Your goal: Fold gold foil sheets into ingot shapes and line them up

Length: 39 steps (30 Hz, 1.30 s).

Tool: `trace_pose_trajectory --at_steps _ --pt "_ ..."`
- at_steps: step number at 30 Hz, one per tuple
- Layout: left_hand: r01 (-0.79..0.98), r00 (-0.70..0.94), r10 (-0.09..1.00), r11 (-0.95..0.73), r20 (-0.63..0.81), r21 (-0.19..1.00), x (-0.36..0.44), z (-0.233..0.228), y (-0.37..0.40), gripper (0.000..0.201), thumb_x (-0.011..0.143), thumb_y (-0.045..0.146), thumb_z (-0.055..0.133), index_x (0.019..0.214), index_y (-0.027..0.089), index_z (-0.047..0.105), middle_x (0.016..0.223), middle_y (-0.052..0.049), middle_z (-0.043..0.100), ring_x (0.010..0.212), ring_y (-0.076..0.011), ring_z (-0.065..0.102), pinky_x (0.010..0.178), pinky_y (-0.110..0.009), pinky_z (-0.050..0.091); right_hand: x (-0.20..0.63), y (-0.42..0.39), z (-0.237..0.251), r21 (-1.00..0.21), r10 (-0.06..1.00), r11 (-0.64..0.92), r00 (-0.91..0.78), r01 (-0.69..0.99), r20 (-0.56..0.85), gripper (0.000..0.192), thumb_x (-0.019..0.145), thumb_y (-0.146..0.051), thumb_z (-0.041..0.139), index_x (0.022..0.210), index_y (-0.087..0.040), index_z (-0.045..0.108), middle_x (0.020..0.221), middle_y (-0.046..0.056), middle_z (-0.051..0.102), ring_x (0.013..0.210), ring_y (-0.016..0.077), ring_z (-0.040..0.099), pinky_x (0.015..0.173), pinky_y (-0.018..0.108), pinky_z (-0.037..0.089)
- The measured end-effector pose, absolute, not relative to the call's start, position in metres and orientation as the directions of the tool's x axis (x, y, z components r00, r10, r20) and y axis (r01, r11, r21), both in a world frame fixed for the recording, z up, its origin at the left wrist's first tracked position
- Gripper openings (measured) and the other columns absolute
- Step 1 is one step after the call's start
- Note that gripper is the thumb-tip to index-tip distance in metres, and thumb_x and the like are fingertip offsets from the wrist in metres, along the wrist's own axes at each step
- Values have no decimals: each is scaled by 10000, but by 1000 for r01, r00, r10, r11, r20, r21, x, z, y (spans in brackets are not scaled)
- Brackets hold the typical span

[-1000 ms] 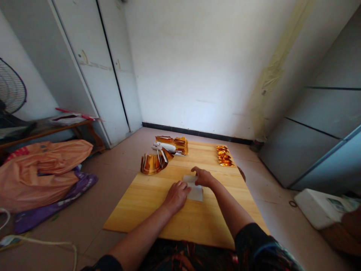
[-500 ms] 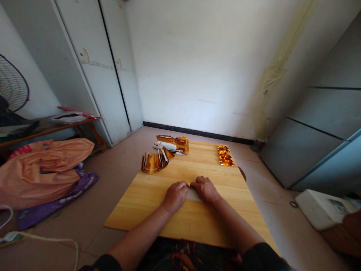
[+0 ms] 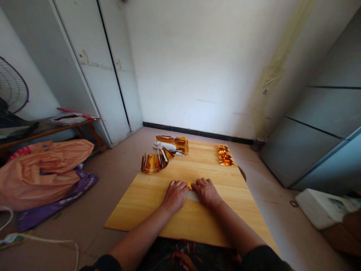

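My left hand [image 3: 176, 195] and my right hand [image 3: 207, 191] rest close together at the middle of the wooden board [image 3: 135, 203]. Between them lies a sheet of foil paper [image 3: 193, 195], its near side pale grey and its far edge golden. The fingers of both hands are curled and pressed onto its far edge, one hand at each side. Beyond my left hand stand curved stacks of gold foil paper [image 3: 152, 162]. Several folded, shiny gold foil pieces [image 3: 225, 155] are lined up at the far right of the board.
Behind the curved stack lie more gold sheets [image 3: 180, 145] and a white bundle [image 3: 165, 146]. On the floor at left are an orange bag [image 3: 50, 158] and a purple bag [image 3: 59, 201]. A white foam box [image 3: 321, 209] sits at right, near a grey fridge [image 3: 304, 143].
Both hands have shifted very slightly on the sheet. More of the golden edge shows between my fingers now. The stacks and folded pieces have not moved.
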<state>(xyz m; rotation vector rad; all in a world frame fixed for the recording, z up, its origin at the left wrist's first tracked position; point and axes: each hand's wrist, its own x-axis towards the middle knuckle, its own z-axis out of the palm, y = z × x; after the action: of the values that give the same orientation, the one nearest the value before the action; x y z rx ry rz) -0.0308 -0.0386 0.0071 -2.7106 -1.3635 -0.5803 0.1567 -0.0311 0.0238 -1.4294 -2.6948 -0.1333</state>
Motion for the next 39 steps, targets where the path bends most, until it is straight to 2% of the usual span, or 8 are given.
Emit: trace_pose_trajectory --at_steps 8,11,15,17,21,24,31,39 --pt "783 557 770 -612 311 113 -31 5 -37 150 882 209 504 945 225 639 1012 -40 642 971 -195 522 840 -361 352 195 -43 26 34 848 514 -514 857 126 261 943 -273 431 1139 -298 601 1121 77 582 994 207 468 813 325 310" --pt "781 561 768 -615 310 108 -30 4 -35 154 884 208 502 943 215 644 984 -49 641 944 -192 525 825 -346 372 199 -42 24 -3 863 481 -473 877 176 254 923 -223 448 1075 -271 646 1197 88 563 1029 225 474 823 338 340" --pt "779 561 756 -620 338 93 -29 2 -35 158 881 195 507 954 210 646 934 -53 635 906 -197 532 799 -343 394 184 -42 22 -183 840 519 -457 835 293 317 871 -94 426 1039 -212 667 1091 95 616 963 197 514 812 308 391" --pt "778 563 752 -622 342 87 -29 3 -36 152 877 188 512 947 210 645 922 -53 633 900 -201 535 792 -346 399 175 -43 19 -246 811 576 -505 780 296 337 848 -63 420 1035 -196 666 1011 83 643 912 178 530 802 287 407" --pt "765 573 747 -635 338 108 -29 4 -35 152 878 173 502 911 201 648 913 -49 627 891 -189 536 793 -331 406 174 -46 15 -241 788 615 -575 751 221 293 831 -84 448 962 -205 680 945 58 662 891 169 544 795 281 409" --pt "733 599 731 -665 326 146 -31 5 -31 160 878 167 497 913 197 651 925 -44 628 901 -182 530 799 -314 413 184 -50 19 -256 770 638 -605 726 201 328 797 -84 463 1020 -211 667 1029 59 654 950 174 544 833 293 401" --pt "626 660 688 -726 302 285 -34 2 -26 211 863 106 463 848 193 654 883 -26 612 899 -160 507 794 -272 428 200 -56 22 -327 733 674 -653 662 189 320 812 -355 603 1106 -241 652 1173 78 618 1029 222 536 872 362 400" --pt "655 639 709 -705 297 272 -23 10 -49 138 807 145 527 842 196 651 907 -43 597 905 -182 507 832 -316 424 199 -56 10 -327 748 663 -607 673 268 259 886 -415 530 1040 -278 688 1126 69 634 1007 206 541 863 359 391"
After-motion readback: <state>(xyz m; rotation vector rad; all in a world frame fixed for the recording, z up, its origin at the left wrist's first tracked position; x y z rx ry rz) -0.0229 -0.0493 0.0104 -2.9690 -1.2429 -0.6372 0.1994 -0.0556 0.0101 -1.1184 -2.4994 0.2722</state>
